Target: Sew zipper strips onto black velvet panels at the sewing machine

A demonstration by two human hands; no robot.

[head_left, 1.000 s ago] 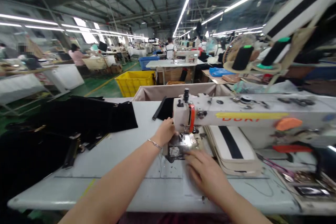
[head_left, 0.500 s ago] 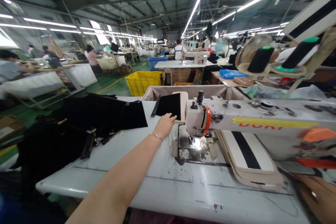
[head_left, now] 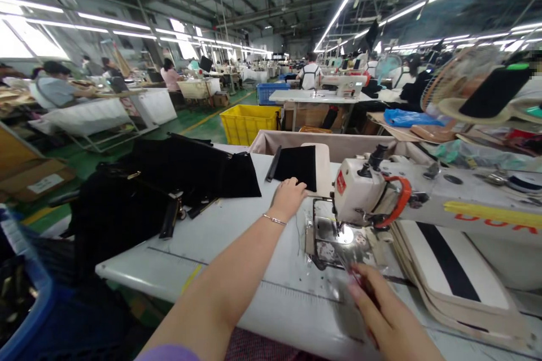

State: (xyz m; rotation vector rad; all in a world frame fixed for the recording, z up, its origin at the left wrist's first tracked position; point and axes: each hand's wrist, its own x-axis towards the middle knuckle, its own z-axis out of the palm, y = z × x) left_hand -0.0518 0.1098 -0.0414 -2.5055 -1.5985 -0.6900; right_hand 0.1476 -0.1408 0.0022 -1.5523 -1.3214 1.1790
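Observation:
My left hand (head_left: 289,198) reaches forward over the table and lies on the near edge of a black fabric panel (head_left: 296,164), fingers slightly spread. Under that panel a beige rounded panel (head_left: 322,166) sticks out on its right. My right hand (head_left: 379,307) is closed around a thin pointed metal tool (head_left: 344,262), blurred, whose tip points at the needle plate. The exact kind of tool is unclear. Just beyond the tip stands the sewing machine head (head_left: 359,192), its lamp lighting the metal plate (head_left: 324,229).
Black pieces with zippers (head_left: 190,175) are heaped at the left of the white table (head_left: 237,237). Beige panels with a black stripe (head_left: 457,262) are stacked under the machine arm. Behind the table is a fabric-lined bin (head_left: 359,146). A blue basket (head_left: 42,293) stands lower left.
My right hand has come in from the far right to the needle plate, carrying the pointed tool. The left hand stays on the black panel. The view has turned slightly left.

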